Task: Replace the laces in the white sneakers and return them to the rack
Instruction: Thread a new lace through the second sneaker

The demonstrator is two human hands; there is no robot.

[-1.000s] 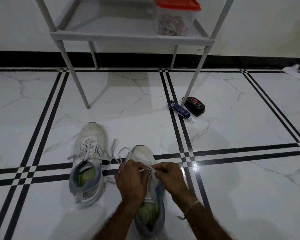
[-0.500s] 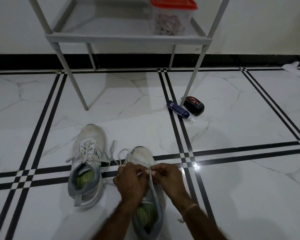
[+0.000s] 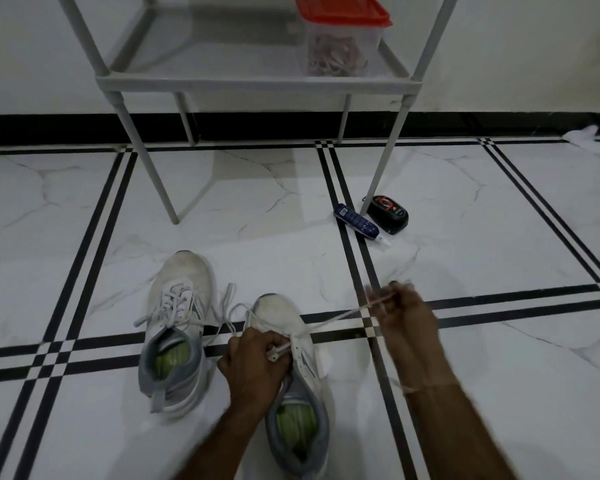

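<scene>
Blue tube (image 3: 356, 224), black tin (image 3: 388, 214): label writing too small to read

The person's 2 forearms are bare with no sleeves in view, the left hand (image 3: 253, 367) wears nothing, and a thin pale thread band circles the wrist below the right hand (image 3: 407, 329).

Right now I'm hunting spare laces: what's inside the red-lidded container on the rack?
Through the clear container wall shows a tangle of pale cords, possibly laces; the lid hides the top.
</scene>
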